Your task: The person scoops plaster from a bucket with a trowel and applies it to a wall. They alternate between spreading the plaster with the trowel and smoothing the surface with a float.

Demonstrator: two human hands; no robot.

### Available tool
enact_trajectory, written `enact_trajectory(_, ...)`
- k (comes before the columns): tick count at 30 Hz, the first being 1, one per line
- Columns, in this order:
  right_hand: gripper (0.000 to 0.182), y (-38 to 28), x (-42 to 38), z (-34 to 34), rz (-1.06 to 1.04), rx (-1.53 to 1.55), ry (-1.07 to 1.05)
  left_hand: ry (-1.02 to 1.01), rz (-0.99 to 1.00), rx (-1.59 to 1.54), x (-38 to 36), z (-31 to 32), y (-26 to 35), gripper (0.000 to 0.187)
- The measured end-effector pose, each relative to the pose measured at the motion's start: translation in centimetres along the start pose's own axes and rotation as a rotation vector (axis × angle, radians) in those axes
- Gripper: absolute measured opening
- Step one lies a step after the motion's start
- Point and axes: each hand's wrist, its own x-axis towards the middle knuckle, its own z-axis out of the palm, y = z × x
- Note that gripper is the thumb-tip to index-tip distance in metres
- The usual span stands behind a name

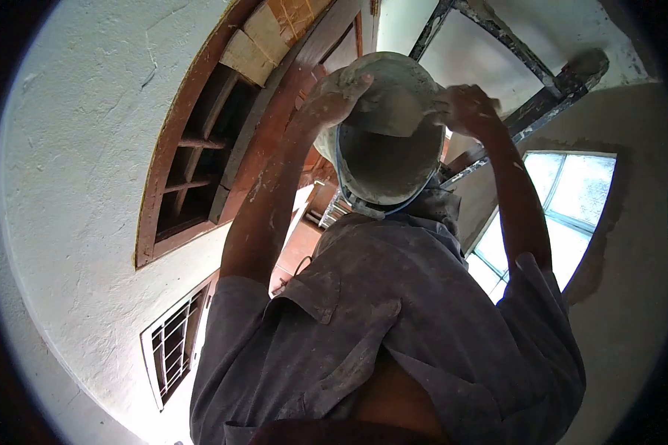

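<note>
A cement-smeared bucket [390, 191] is tilted in front of my chest, its mouth facing me. Grey mortar [384, 111] shows inside, in a rounded patch toward the top. My left hand [332, 104] grips the bucket's left side, thumb over the rim. At the right rim, my right hand [467, 111] has its fingers curled and slightly blurred; I cannot tell what they hold. The bucket's wire handle [401, 208] hangs along the lower rim. Pale splashes mark both forearms.
A dark, plaster-splashed metal frame [564, 89] stands at upper right. Beyond it is a bright window [571, 193] in a grey plastered wall. On the left, a white wall [82, 185] holds a brown wooden frame [234, 222] and a barred window [174, 341].
</note>
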Motion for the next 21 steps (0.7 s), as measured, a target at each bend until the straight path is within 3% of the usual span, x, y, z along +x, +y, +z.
enact_trajectory(1,0.038,0.4,-0.6,-0.8,0.022,0.055,0.020,0.016,-0.033,-0.001,-0.3,-0.3,-0.1,0.072)
enact_trajectory(4,0.038,1.6,-1.5,-2.0,0.418,0.256,-0.448,0.012,0.011,-0.059,-0.5,0.2,0.0,0.071)
enact_trajectory(8,0.038,-1.6,-2.2,-4.7,0.462,0.382,-0.725,0.096,0.052,-0.130,0.1,1.9,0.5,0.077)
enact_trajectory(11,0.038,-5.2,-4.6,-0.4,0.482,0.335,-0.858,0.125,0.005,-0.109,0.5,2.9,0.9,0.077)
enact_trajectory(14,0.043,-6.3,-6.4,3.5,0.642,0.332,-0.712,0.136,0.005,-0.052,0.9,3.5,1.5,0.076)
enact_trajectory(17,0.047,-4.0,-5.2,4.9,0.621,0.297,-0.717,0.100,0.033,-0.021,1.3,4.2,1.2,0.075)
enact_trajectory(18,0.047,-3.7,-4.4,4.9,0.574,0.147,-0.699,0.081,0.049,-0.013,1.2,4.2,1.3,0.074)
enact_trajectory(20,0.046,-0.1,-5.6,10.7,0.473,0.110,-0.536,0.061,0.064,0.007,0.9,3.9,1.7,0.073)
enact_trajectory(21,0.046,0.1,-5.1,10.9,0.518,0.162,-0.429,0.058,0.061,0.018,0.7,3.7,2.0,0.072)
